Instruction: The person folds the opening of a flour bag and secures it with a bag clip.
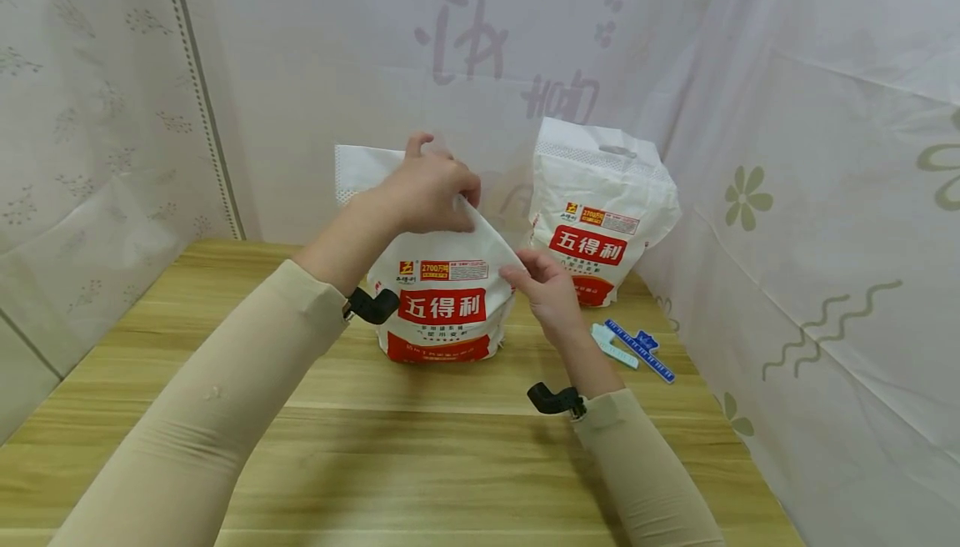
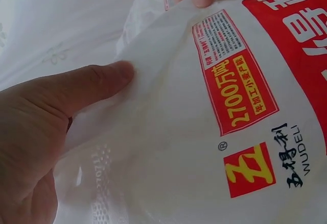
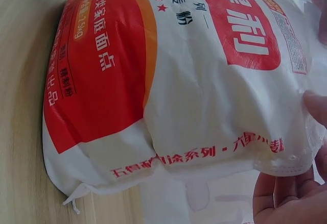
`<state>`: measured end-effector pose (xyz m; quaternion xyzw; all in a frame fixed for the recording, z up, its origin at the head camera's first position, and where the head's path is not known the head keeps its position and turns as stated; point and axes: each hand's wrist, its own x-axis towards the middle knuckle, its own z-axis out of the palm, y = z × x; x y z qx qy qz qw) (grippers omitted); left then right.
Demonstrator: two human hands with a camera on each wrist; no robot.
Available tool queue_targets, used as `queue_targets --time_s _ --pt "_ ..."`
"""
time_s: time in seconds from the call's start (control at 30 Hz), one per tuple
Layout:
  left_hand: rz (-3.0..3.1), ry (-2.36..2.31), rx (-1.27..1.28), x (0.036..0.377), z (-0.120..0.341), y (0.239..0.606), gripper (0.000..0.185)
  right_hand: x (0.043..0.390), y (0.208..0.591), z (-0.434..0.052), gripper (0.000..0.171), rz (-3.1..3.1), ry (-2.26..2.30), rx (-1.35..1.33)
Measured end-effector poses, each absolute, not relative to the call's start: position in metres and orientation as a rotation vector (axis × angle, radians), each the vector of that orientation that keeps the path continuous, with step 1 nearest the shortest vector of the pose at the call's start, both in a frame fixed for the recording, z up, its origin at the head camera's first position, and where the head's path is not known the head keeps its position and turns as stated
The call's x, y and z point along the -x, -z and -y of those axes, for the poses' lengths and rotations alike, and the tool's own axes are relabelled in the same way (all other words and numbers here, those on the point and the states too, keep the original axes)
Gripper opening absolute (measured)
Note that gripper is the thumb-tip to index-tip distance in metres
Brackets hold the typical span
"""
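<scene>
hands, left hand [image 1: 423, 188] and right hand [image 1: 547, 284], pinch upright flour bag [image 1: 442, 305] top.

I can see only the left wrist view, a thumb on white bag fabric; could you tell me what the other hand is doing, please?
Observer: The right hand pinches the near flour bag's right top corner.
Operator: Is the bag upright?
Observer: Yes, it stands on the wooden table; the left hand grips its folded top.
Operator: Anything else nearby?
Observer: A second flour bag stands behind to the right, with blue and white clips beside it.
</scene>
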<state>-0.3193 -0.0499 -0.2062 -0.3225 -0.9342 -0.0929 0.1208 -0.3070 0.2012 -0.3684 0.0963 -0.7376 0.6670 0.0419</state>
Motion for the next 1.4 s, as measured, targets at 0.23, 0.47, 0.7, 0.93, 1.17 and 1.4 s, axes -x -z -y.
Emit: queue_targets --time_s 0.23,0.47,0.7,0.93,1.17,1.4 --pt "2.756 0.189 0.950 0.317 0.046 0.210 0.013 0.309 0.367 -0.197 0.036 2.264 -2.035 -0.276" --pt "2.733 0.126 0.964 0.317 0.044 0.210 0.010 0.312 0.369 -0.196 0.035 2.280 -1.999 -0.291" --pt "2.708 0.043 0.979 0.318 0.042 0.211 0.005 0.311 0.369 -0.193 0.032 2.287 -1.972 -0.281" --pt "2.745 -0.073 0.967 0.313 0.037 0.210 0.016 0.310 0.369 -0.192 0.029 2.289 -1.949 -0.263" --pt "2.768 -0.106 1.013 0.305 0.035 0.206 0.015 0.312 0.370 -0.192 0.028 2.296 -1.923 -0.267" --pt "2.750 -0.116 1.020 0.307 0.034 0.207 0.011 0.309 0.368 -0.192 0.029 2.329 -1.910 -0.268"
